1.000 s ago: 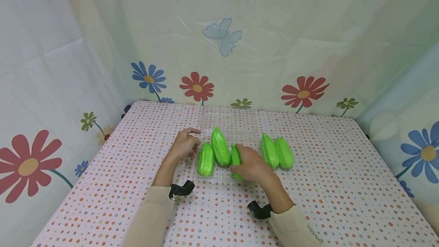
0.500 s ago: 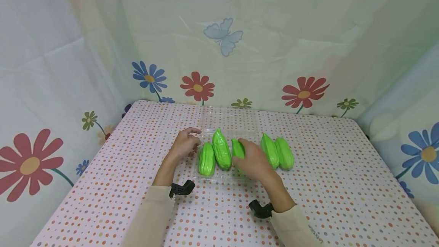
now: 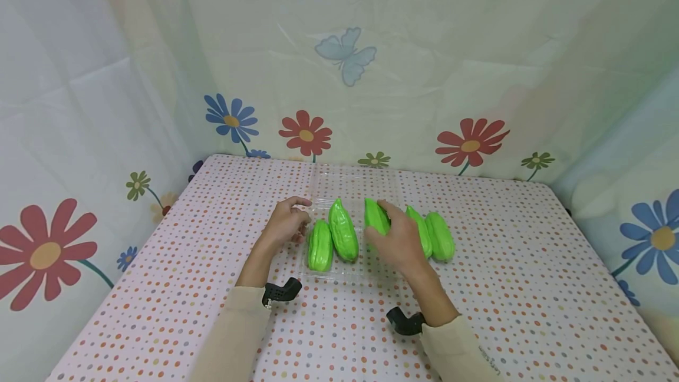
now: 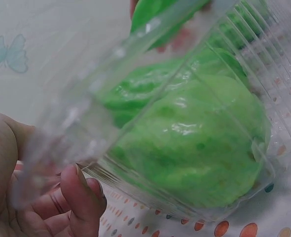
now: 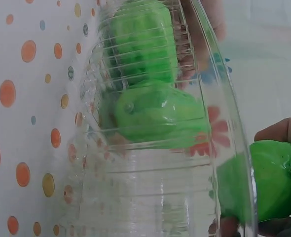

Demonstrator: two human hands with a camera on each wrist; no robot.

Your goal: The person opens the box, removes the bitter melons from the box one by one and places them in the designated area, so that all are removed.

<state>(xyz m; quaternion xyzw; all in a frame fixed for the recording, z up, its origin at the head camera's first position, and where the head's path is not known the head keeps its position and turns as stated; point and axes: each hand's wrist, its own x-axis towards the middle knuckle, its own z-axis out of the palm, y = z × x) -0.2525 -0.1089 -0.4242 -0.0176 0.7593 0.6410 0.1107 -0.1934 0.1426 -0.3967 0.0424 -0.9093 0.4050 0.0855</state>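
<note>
My right hand (image 3: 398, 236) holds a bright green, ridged gourd (image 3: 375, 216) with a pointed tip, thumb and fingers on either side. In the right wrist view the held gourd (image 5: 277, 180) shows beyond the clear box's rim, raised above its floor. Two similar gourds, the left one (image 3: 320, 246) and the middle one (image 3: 343, 231), lie in the clear plastic box (image 3: 339, 277). My left hand (image 3: 286, 221) is at the box's left side, fingers loosely curled right by the rim. In the left wrist view the fingers (image 4: 81, 200) show beside the box wall, partly behind blurred plastic.
On the dotted tablecloth (image 3: 509, 287), right of the box, lie two more green gourds, one (image 3: 440, 236) farther out and one (image 3: 424, 234) partly behind my right hand. The box's clear lid (image 3: 355, 178) lies folded back. A flowered curtain (image 3: 371, 99) surrounds the table.
My right hand has lifted the gourd from the right part of the box, moving it up and to the right. The middle gourd shifted slightly. My left hand has stayed put.
</note>
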